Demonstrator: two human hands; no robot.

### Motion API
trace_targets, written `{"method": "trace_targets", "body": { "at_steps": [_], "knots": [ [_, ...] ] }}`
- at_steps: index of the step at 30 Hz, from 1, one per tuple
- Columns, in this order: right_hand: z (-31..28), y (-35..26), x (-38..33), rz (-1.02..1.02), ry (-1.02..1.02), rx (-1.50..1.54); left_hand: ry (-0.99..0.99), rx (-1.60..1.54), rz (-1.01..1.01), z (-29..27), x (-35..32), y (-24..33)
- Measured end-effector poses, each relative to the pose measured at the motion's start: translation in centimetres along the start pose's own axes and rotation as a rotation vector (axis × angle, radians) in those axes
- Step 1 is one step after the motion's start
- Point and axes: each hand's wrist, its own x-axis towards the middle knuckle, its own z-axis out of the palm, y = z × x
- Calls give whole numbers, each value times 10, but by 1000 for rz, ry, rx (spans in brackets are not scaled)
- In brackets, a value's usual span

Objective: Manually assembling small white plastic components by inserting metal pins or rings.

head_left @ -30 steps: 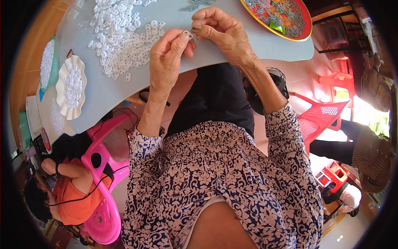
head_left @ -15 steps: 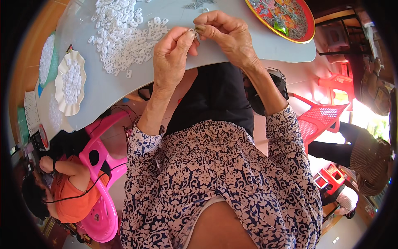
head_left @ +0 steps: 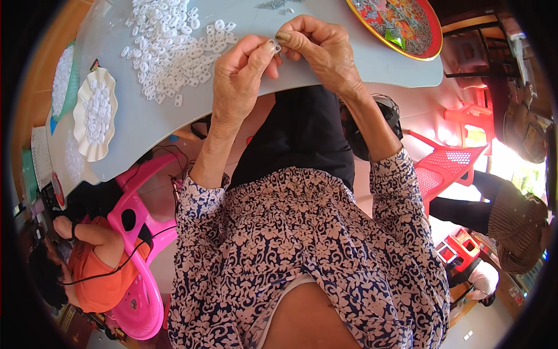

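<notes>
Above the near edge of the light grey table (head_left: pixel 372 71), my two hands meet at their fingertips. My left hand (head_left: pixel 239 75) is closed, pinching a small white plastic piece (head_left: pixel 276 48) with a hole in it between thumb and forefinger. My right hand (head_left: pixel 323 57) is closed too, its thumb and fingers pressed together against that same piece. Whether it also grips something small there is hidden. Just left of my hands, a loose pile of similar white plastic pieces (head_left: pixel 168 52) spreads over the table. A few grey metal bits (head_left: pixel 272 4) lie beyond my right hand.
A red, gold-edged tray (head_left: pixel 419 54) of thin metal pieces sits at the far right. At the left are a scalloped white dish (head_left: pixel 93 152) of white pieces and a green basket (head_left: pixel 77 81). A person in orange (head_left: pixel 107 273) sits by a pink chair (head_left: pixel 154 291); red chairs (head_left: pixel 447 166) stand right.
My right thumb and fingertips have shifted slightly at the white piece, and its holed end shows more plainly now. Both hands stay together in nearly the same place.
</notes>
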Motion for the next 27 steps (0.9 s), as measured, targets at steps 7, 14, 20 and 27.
{"method": "trace_targets", "body": {
  "at_steps": [7,14,20,27],
  "knots": [
    [8,-5,-2,-15,23,-66,87,6,36,8,-1,1],
    [4,-3,2,-11,17,-201,130,97,24,7,-1,-3],
    [0,-5,3,-5,-83,-156,53,-5,2,-2,1,-4],
    [0,-5,2,-30,-58,-217,27,-4,11,-1,0,-4]
  ]
}}
